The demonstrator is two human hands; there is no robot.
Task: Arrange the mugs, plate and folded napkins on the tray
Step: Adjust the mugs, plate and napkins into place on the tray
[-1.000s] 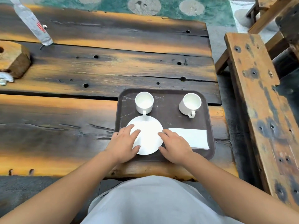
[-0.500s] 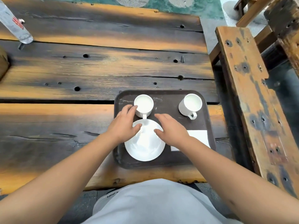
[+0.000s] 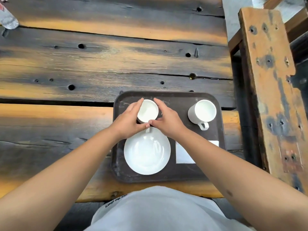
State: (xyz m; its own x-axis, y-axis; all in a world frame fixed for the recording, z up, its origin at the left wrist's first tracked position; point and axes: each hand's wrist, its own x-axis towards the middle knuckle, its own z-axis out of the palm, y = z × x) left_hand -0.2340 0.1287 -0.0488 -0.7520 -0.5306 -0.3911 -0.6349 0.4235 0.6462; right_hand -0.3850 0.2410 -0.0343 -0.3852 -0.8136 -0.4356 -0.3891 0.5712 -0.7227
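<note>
A dark brown tray (image 3: 175,95) lies at the near edge of the wooden table. On its far left stands a white mug (image 3: 148,110), handle toward me. My left hand (image 3: 128,120) cups its left side and my right hand (image 3: 166,120) its right side, thumbs meeting at the handle. A second white mug (image 3: 203,112) stands at the tray's far right. A white plate (image 3: 147,150) rests on the near left of the tray. A folded white napkin (image 3: 183,154) lies to the plate's right, partly hidden under my right forearm.
The rough plank table (image 3: 100,64) stretches away to the left and far side. A plastic bottle (image 3: 7,20) lies at the far left corner. A worn wooden bench (image 3: 270,80) runs along the right, separated from the table by a gap.
Both hands moved away from the plate, forward to the left mug, and now wrap around it. The plate lies uncovered. The camera has leaned in closer over the tray.
</note>
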